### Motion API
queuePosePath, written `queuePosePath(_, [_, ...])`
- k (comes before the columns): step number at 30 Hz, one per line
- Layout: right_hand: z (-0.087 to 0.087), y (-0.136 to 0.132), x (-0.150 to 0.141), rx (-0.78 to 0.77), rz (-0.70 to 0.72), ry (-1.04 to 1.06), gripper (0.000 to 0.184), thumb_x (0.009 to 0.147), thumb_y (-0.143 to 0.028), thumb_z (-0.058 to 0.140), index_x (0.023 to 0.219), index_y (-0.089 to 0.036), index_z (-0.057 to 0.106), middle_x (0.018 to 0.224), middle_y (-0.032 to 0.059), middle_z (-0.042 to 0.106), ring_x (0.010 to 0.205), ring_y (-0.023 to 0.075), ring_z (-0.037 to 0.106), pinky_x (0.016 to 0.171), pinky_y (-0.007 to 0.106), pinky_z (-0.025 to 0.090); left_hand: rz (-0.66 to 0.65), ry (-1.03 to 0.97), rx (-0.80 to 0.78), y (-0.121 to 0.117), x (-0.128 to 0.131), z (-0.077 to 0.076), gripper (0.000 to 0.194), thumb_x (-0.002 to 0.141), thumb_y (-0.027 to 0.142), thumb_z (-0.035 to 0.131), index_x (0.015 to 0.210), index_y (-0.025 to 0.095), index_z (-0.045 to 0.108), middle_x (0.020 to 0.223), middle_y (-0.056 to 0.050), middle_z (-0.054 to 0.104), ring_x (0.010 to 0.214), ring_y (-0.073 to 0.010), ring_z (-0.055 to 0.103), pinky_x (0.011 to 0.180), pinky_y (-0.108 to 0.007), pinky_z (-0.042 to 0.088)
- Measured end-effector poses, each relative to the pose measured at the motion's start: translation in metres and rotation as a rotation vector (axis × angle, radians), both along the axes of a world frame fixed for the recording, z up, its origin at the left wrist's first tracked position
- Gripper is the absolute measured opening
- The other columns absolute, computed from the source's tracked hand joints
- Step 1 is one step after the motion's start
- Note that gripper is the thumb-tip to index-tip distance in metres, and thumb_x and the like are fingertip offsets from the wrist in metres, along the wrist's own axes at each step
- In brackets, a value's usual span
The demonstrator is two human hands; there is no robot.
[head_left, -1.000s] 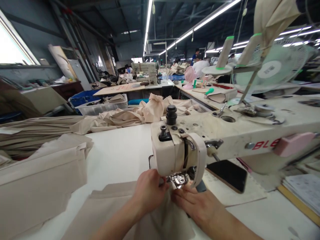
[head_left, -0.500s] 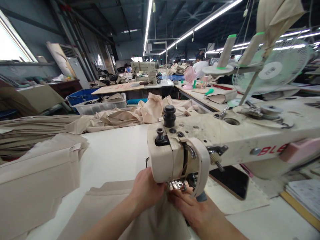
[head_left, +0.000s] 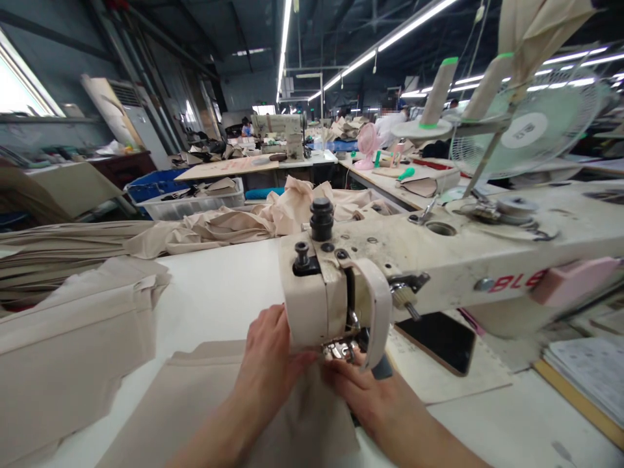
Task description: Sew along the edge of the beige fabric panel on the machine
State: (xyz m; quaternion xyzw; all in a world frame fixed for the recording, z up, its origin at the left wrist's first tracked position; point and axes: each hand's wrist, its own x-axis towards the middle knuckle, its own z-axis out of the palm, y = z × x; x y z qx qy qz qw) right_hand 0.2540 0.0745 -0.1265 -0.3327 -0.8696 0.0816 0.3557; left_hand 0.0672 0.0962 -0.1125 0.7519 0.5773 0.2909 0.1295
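Note:
My left hand rests on a beige fabric piece, fingers pressed onto the cloth just left of the presser foot. My right hand lies on the same cloth right under the head of the cream sewing machine, fingertips close to the foot. Part of both hands' fingers is hidden by the machine head. The fabric runs from the needle area toward me over the white table.
A stack of beige fabric lies at the left, more crumpled cloth at the table's far edge. A black phone sits under the machine arm, papers at right. Thread cones and a fan stand behind.
My left hand has slid a little forward along the cloth beside the machine head. The view shifted slightly; my right hand stays by the presser foot.

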Motion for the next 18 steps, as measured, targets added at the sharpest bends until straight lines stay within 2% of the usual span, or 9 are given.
queuePosePath(2, [-0.002, -0.008, 0.001, -0.105, -0.03, 0.023, 0.031, 0.098, -0.017, 0.038, 0.099, -0.02, 0.069, 0.097, 0.0093, 0.073, 0.084, 0.0222, 0.069, 0.071, 0.034, 0.057, -0.076, -0.118, -0.052, -0.025, 0.001, -0.012, 0.039, 0.054, 0.022, 0.075, 0.087, 0.02, 0.055, 0.087, -0.003, 0.059, 0.076, -0.021, 0.054, 0.067, -0.032, 0.047])
queuePosePath(3, [-0.004, -0.014, 0.002, -0.229, -0.046, 0.077, 0.028, 0.097, -0.018, 0.04, 0.103, -0.021, 0.067, 0.095, 0.008, 0.072, 0.08, 0.02, 0.069, 0.068, 0.031, 0.057, -0.124, -0.192, -0.099, -0.038, 0.002, -0.017, 0.043, 0.049, 0.022, 0.076, 0.084, 0.02, 0.051, 0.082, -0.001, 0.056, 0.069, -0.0179, 0.051, 0.061, -0.028, 0.045])
queuePosePath(5, [-0.009, -0.028, 0.002, -0.656, -0.054, 0.343, 0.026, 0.096, -0.027, 0.046, 0.117, -0.024, 0.06, 0.093, 0.0056, 0.071, 0.076, 0.0177, 0.07, 0.066, 0.029, 0.058, -0.162, -0.31, -0.2, -0.057, 0.005, -0.022, 0.041, 0.049, 0.017, 0.074, 0.077, 0.021, 0.045, 0.075, 0.002, 0.05, 0.064, -0.014, 0.045, 0.057, -0.024, 0.039])
queuePosePath(7, [-0.012, -0.043, 0.001, -1.152, -0.011, 0.733, 0.039, 0.092, -0.041, 0.054, 0.126, -0.023, 0.051, 0.095, 0.0055, 0.07, 0.081, 0.0191, 0.07, 0.073, 0.032, 0.057, -0.131, -0.375, -0.294, -0.067, 0.007, -0.02, 0.035, 0.054, 0.009, 0.07, 0.075, 0.02, 0.045, 0.073, 0.003, 0.048, 0.066, -0.0133, 0.043, 0.06, -0.024, 0.036])
queuePosePath(8, [-0.013, -0.049, 0.0, -1.335, 0.035, 0.888, 0.047, 0.088, -0.047, 0.059, 0.127, -0.022, 0.05, 0.097, 0.0067, 0.07, 0.087, 0.0211, 0.07, 0.079, 0.035, 0.056, -0.108, -0.394, -0.337, -0.068, 0.008, -0.017, 0.033, 0.055, 0.006, 0.07, 0.075, 0.02, 0.046, 0.072, 0.004, 0.047, 0.067, -0.0133, 0.044, 0.062, -0.024, 0.036])
queuePosePath(9, [-0.013, -0.053, -0.001, -1.436, 0.081, 0.984, 0.052, 0.084, -0.049, 0.064, 0.125, -0.021, 0.05, 0.1, 0.0083, 0.07, 0.092, 0.0229, 0.069, 0.084, 0.038, 0.054, -0.098, -0.408, -0.37, -0.068, 0.008, -0.014, 0.034, 0.055, 0.004, 0.07, 0.075, 0.019, 0.048, 0.071, 0.004, 0.047, 0.067, -0.0131, 0.043, 0.062, -0.024, 0.034])
queuePosePath(12, [-0.013, -0.057, -0.004, -1.497, 0.155, 1.059, 0.052, 0.079, -0.047, 0.072, 0.119, -0.017, 0.056, 0.103, 0.0111, 0.071, 0.093, 0.0237, 0.069, 0.086, 0.039, 0.051, -0.102, -0.429, -0.419, -0.064, 0.005, -0.009, 0.037, 0.052, 0.003, 0.075, 0.077, 0.018, 0.052, 0.07, 0.005, 0.047, 0.067, -0.0127, 0.042, 0.062, -0.023, 0.032])
queuePosePath(16, [-0.013, -0.055, -0.006, -1.489, 0.093, 1.06, 0.046, 0.08, -0.047, 0.071, 0.116, -0.018, 0.062, 0.095, 0.0077, 0.073, 0.087, 0.0211, 0.07, 0.087, 0.039, 0.051, -0.149, -0.486, -0.401, -0.061, -0.001, -0.014, 0.039, 0.052, 0.007, 0.081, 0.079, 0.018, 0.055, 0.07, 0.005, 0.049, 0.067, -0.0124, 0.042, 0.062, -0.023, 0.033])
queuePosePath(18, [-0.012, -0.054, -0.007, -1.492, 0.084, 1.07, 0.043, 0.081, -0.046, 0.07, 0.113, -0.019, 0.064, 0.091, 0.0057, 0.074, 0.086, 0.0189, 0.07, 0.086, 0.036, 0.052, -0.164, -0.489, -0.398, -0.06, -0.002, -0.015, 0.035, 0.054, 0.005, 0.078, 0.078, 0.018, 0.055, 0.07, 0.005, 0.049, 0.067, -0.0123, 0.044, 0.061, -0.022, 0.034])
